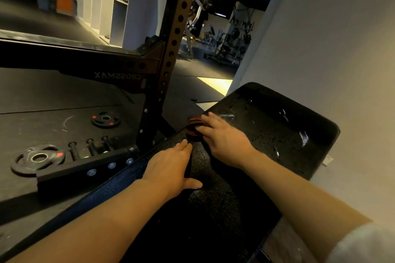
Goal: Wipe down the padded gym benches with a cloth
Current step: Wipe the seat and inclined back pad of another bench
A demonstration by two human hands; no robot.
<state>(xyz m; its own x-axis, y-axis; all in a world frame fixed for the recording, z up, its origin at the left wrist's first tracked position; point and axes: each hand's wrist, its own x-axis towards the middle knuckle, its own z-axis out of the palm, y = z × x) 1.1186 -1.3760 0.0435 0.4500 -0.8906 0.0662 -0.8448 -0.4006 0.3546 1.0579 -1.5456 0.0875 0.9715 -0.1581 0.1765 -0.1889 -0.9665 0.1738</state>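
Observation:
A black padded bench point(267, 126) runs from the lower middle to the right, its far pad speckled with shiny wet drops. A small reddish-brown cloth point(192, 123) lies at the bench's left edge, mostly hidden under my right hand point(224, 141), whose fingers lie fairly straight and press down on it. My left hand point(171, 168) rests flat on the pad just nearer to me, fingers straight along the gap between the two pads and thumb spread out. It holds nothing.
A brown squat-rack upright point(173, 49) with holes stands just left of the bench; its bolted base bar point(85, 173) lies on the floor. Two weight plates point(38, 159) point(105, 119) lie on the dark mat. A pale wall point(331, 49) closes the right side.

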